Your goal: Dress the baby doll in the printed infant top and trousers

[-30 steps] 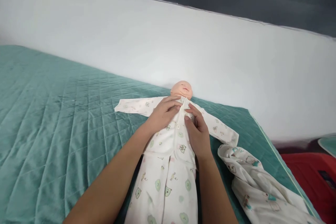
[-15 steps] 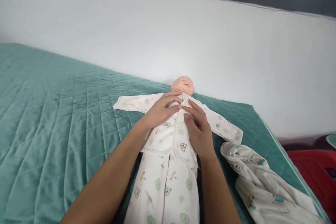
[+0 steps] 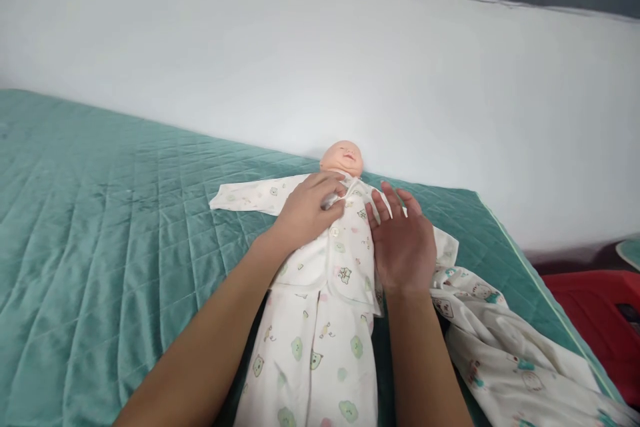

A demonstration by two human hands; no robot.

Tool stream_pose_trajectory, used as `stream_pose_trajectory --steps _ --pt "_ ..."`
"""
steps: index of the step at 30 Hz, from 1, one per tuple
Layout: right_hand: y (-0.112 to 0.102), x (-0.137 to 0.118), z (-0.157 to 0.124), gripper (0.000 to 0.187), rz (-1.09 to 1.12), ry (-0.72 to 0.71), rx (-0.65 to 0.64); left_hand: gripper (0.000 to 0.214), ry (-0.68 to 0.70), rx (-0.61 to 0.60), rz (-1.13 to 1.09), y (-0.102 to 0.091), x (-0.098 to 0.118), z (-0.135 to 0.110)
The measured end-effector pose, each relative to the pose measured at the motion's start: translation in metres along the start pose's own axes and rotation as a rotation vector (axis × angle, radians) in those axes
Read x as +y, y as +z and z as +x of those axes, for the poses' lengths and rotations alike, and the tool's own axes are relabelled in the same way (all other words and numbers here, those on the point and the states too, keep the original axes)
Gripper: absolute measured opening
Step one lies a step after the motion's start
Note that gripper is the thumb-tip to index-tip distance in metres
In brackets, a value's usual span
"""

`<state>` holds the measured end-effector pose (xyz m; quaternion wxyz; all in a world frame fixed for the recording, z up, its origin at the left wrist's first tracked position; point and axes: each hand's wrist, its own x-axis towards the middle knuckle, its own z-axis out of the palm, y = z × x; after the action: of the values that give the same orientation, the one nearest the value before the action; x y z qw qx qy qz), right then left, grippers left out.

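A doll [image 3: 342, 157] lies on its back in a white long-sleeved shirt [image 3: 345, 260] and matching white trousers [image 3: 340, 360], both printed with small green and brown figures. My left hand [image 3: 313, 203] rests on the shirt's chest below the collar, its thumb and fingers apart beside the front opening. A button shows on the front just below my thumb. Over the doll's sleeve, on the right of the chest, my right hand [image 3: 404, 237] is raised, with its fingers extended and apart; nothing is in it. It hides part of that sleeve.
A green quilted cover [image 3: 125, 247] spreads under the doll, its edge running down on the right. A crumpled white printed cloth [image 3: 520, 353] lies right of my right forearm. Behind stands a white wall [image 3: 250, 60]. Something red [image 3: 595, 310] is beyond the edge.
My right hand has left the shirt's front opening, moved right and turned its palm. My left hand stays on the chest.
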<state>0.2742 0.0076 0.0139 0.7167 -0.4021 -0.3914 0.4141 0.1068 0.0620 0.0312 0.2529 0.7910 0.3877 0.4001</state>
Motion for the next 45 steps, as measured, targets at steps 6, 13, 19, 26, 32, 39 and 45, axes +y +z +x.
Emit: stream_pose_trajectory --steps 6,13,19,26,32,39,45 --pt "-0.011 -0.012 0.001 0.048 0.067 -0.021 -0.006 0.01 0.028 0.015 0.054 0.003 0.008 -0.002" --pt "-0.014 -0.008 0.002 0.033 0.076 -0.015 -0.072 0.015 0.07 0.054 0.13 0.009 0.021 -0.007" --pt "-0.016 -0.01 0.002 0.035 -0.03 -0.038 -0.114 0.015 -0.027 0.133 0.088 0.005 0.009 -0.027" --pt "-0.016 -0.01 0.001 0.027 0.017 -0.04 -0.101 0.015 0.018 0.037 -0.003 -0.004 0.002 -0.045" --pt "-0.001 -0.004 -0.004 0.022 -0.095 -0.092 -0.079 0.019 0.07 -0.077 -0.041 -0.01 -0.002 -0.041" --pt "0.001 0.009 -0.014 0.035 -0.467 -0.246 -0.283 0.017 0.106 -0.171 -0.178 -0.019 -0.01 -0.039" --pt "0.0 0.005 -0.031 0.034 -0.701 -0.306 -0.342 0.018 0.092 -0.185 -0.284 -0.02 -0.013 -0.039"
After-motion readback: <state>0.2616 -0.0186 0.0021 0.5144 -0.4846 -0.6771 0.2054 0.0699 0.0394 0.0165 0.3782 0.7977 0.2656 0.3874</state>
